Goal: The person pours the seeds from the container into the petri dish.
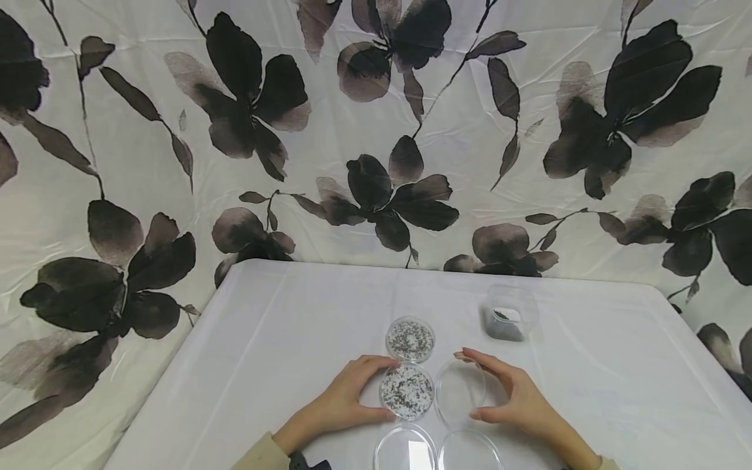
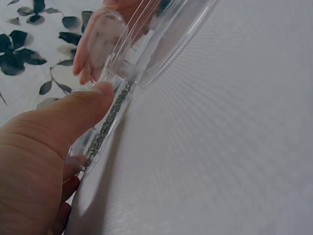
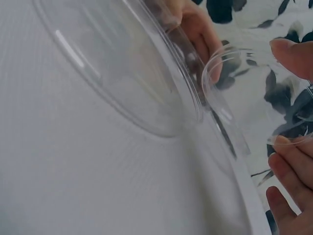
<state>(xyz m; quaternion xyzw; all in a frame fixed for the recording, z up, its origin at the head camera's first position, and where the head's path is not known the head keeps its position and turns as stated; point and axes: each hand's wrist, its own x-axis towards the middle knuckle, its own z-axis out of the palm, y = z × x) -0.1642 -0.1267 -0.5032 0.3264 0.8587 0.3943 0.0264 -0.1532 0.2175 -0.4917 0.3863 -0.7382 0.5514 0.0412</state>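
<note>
Head view: I see right hand [image 1: 516, 397] pinching lid [image 1: 461, 394], just right of dish [image 1: 407, 391] gripped by left hand [image 1: 348, 398], below table's [image 1: 305, 307] far edge.

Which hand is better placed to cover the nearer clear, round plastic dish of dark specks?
Probably the right hand: it holds an empty, clear, round plastic piece, perhaps a lid, beside that speckled dish. The left hand grips the speckled dish, so seems better suited to steadying it.
</note>
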